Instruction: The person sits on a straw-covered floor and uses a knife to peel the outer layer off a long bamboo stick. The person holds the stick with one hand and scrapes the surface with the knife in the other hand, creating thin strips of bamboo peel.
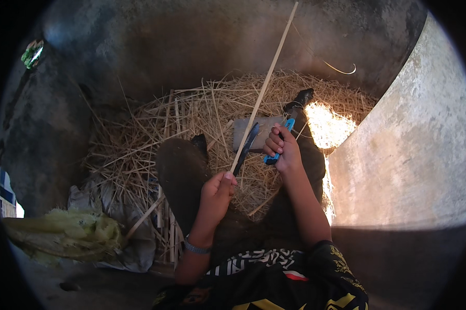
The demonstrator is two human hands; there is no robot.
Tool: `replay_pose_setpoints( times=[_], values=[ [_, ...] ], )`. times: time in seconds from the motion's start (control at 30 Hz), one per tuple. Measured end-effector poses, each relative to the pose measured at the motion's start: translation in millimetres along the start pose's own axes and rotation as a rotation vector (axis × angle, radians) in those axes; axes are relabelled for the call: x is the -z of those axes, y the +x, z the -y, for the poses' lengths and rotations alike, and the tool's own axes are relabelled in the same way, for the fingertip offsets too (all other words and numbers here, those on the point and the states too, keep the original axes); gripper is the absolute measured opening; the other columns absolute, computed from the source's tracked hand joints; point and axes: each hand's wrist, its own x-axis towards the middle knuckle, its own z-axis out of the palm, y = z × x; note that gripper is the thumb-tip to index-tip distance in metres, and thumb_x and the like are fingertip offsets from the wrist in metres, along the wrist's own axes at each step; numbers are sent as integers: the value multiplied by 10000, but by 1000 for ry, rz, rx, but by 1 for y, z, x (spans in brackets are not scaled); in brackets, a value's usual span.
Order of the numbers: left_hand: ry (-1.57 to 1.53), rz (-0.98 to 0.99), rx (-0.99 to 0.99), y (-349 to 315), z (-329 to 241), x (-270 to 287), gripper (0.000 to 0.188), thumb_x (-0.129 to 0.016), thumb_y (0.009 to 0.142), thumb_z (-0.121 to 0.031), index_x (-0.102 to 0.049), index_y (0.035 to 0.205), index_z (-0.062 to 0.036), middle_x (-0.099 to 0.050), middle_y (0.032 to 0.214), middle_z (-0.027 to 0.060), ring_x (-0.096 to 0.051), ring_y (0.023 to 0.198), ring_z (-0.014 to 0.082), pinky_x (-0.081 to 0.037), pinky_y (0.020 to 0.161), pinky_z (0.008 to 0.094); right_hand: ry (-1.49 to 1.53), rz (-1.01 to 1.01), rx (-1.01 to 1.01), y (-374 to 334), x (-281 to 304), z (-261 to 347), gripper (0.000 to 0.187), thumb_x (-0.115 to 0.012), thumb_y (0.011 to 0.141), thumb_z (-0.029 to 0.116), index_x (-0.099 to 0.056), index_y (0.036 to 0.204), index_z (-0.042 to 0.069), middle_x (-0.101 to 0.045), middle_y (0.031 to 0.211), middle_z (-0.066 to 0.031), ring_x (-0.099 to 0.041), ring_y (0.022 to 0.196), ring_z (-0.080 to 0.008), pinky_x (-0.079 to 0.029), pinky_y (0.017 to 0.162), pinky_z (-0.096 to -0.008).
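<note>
The left hand's [217,194] fingers grip the pale stick [266,80], slanting over the straw [134,139]; the right hand's [284,148] wrap the blue-and-black handle [289,124] (any blade is unclear); a loosened left grip could let the long stick twist

Bare grey walls [408,175] and heaped straw-like shavings [191,111] suggest a rough workshop.

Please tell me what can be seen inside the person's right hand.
The right hand grips a blue-and-black tool. Its upper and lower ends stick out; the middle cannot be seen because the curled fingers cover it.
</note>
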Motion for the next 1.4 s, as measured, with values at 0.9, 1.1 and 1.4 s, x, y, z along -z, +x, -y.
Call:
replay_pose_setpoints(
  times=[0.9, 1.1, 1.4],
  values=[
    [239, 626, 12, 45, -84, -26, 307, -396, 1047, -191, -629, 1122, -7, -596, 687, 16, -508, 543, 52, -418, 526, 205, -1039, -165, 445, -24, 2, -32, 201, -573, 941, 117, -679, 1039, -23, -724, 859, -130, -727, 761, -221, -559, 710, -323],
    [595, 702, -164, -10, -24, -63, 344, -436, 1062, -284, -614, 1199, -23, -605, 694, -5, -562, 610, 55, -460, 582, 235, -886, -436, 169, -39, 48, 1, 217, -499, 953, 85, -668, 985, -48, -706, 811, -160, -703, 654, -177, -560, 613, -300],
    [1266, 75, -364, 24, -73, -49, 343, -516, 1030, -341, -595, 1241, -83, -701, 783, 106, -722, 772, 269, -525, 645, 421, -678, -190, 380, -85, -44, 66, 131, -572, 971, 104, -661, 1003, 14, -679, 826, -43, -654, 741, -121, -523, 677, -261]
  ],
)
